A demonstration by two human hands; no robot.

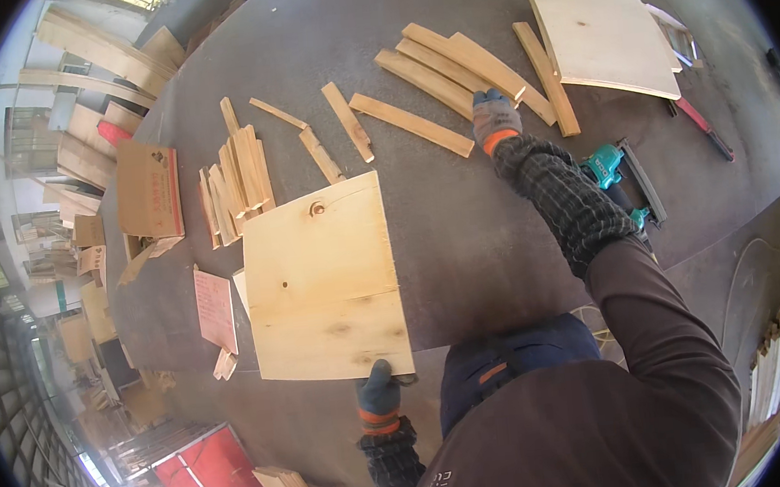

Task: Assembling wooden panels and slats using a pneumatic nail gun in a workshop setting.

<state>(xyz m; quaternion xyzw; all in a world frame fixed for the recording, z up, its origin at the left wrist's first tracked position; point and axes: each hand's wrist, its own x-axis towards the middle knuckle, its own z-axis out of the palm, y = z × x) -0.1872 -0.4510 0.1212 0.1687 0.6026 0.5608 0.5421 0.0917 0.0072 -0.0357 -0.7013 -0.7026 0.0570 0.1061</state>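
My left hand (380, 396), in a grey-blue glove with an orange cuff, pinches the near edge of a square light wooden panel (322, 259). The panel has a few knots and extends slightly past the table's front edge. Farther off on the right, my gloved right hand (496, 119) is closed at the near end of a wooden strip (427, 84). More strips (490, 58) lie fanned out beside it, and a separate strip (412, 125) rests to the left. The right fingertips are partly hidden.
A teal nail gun (604, 167) lies right of my right forearm. Beyond it are a red-handled tool (705, 128) and stacked panels (599, 30). Left stand bundled strips (240, 173), a cardboard box (149, 190) and a pinkish board (215, 310). All share the dark table (473, 236).
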